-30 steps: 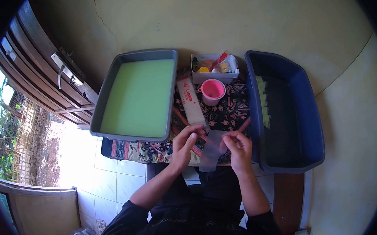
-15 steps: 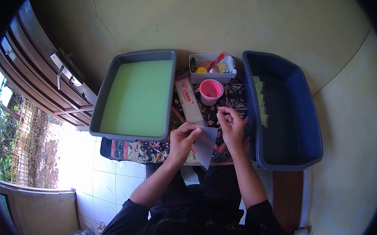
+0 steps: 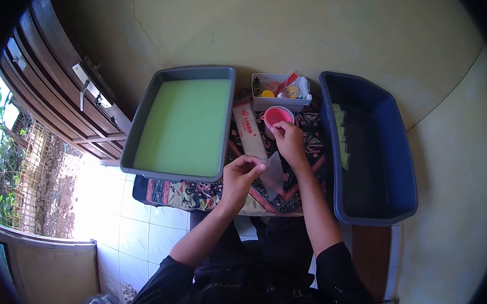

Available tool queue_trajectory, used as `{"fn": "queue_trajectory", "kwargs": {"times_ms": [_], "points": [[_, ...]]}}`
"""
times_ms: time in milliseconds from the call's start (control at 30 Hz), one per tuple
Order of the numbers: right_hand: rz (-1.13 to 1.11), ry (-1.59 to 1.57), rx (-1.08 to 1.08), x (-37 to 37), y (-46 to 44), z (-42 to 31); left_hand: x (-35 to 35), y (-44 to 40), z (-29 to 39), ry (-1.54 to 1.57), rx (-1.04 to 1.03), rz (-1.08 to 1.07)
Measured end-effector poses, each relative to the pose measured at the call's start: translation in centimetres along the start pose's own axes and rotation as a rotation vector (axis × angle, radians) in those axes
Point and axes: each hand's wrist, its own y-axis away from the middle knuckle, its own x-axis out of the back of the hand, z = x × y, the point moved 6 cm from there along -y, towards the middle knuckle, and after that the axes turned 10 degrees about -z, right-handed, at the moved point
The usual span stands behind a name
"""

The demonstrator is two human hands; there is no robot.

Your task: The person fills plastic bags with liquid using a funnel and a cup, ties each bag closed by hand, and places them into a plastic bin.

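My left hand (image 3: 240,180) pinches the top edge of a small clear plastic bag (image 3: 274,179) between thumb and fingers, and the bag hangs down to the right of it. My right hand (image 3: 290,145) is over the near rim of a cup (image 3: 274,115), white outside and pink inside. Its thumb and fingertips are pressed together at the cup's mouth. Whatever they may hold is too small to make out. Just left of the cup lies a long clear pack with red "LIGER" print (image 3: 248,131).
On the left stands a grey tray (image 3: 228,123) of pale green liquid or gel. A small white box (image 3: 281,103) of odds and ends sits behind the cup. To the right, a dark blue tub (image 3: 391,134) holds several light green packets (image 3: 340,139). Patterned cloth (image 3: 195,194) lies underneath.
My right hand has moved forward and left, from beside the bag to the cup's mouth. The bag stays in my left hand, now turned and narrower in view. The whole view has shifted slightly.
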Motion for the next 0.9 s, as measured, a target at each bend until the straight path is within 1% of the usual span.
{"fn": "queue_trajectory", "kwargs": {"times_ms": [133, 200, 233, 300, 333, 400, 467, 533, 567, 667, 733, 900], "points": [[0.065, -0.096, -0.009, 0.3, -0.2, 0.4, 0.0, 0.0, 0.1, -0.008, 0.006, 0.004], [0.187, -0.146, -0.005, 1.2, -0.1, 0.2, 0.0, -0.1, 0.1, -0.018, -0.006, 0.008], [0.187, -0.146, -0.002, 1.5, -0.1, -0.4, 0.0, -0.1, 0.2, -0.027, -0.018, 0.01], [0.282, -0.34, -0.02, 2.8, 0.5, -1.5, 0.3, -0.4, 0.2, -0.053, -0.031, 0.016], [0.282, -0.339, -0.021, 3.2, 0.9, -2.3, 0.4, -0.5, 0.2, -0.079, -0.04, 0.022], [0.351, -0.542, 0.026, 4.6, 1.8, -4.0, 0.5, -0.7, 0.4, -0.111, -0.047, 0.02], [0.347, -0.568, 0.016, 6.1, 3.1, -6.4, 0.5, -0.8, 0.8, -0.144, -0.05, 0.022], [0.348, -0.747, 0.019, 7.4, 4.5, -7.9, 0.4, -0.9, 1.0, -0.189, -0.019, 0.032], [0.326, -0.746, 0.043, 8.0, 5.2, -8.8, 0.3, -1.0, 1.0, -0.187, -0.015, 0.031], [0.298, -0.802, 0.029, 8.8, 6.8, -9.7, 0.3, -1.1, 1.2, -0.223, 0.001, 0.022], [0.281, -0.775, 0.024, 9.2, 7.2, -9.7, 0.1, -1.1, 1.2, -0.23, 0.048, 0.011], [0.265, -0.737, -0.008, 9.3, 7.3, -9.1, -0.1, -1.2, 0.7, -0.244, 0.022, -0.017]]}}
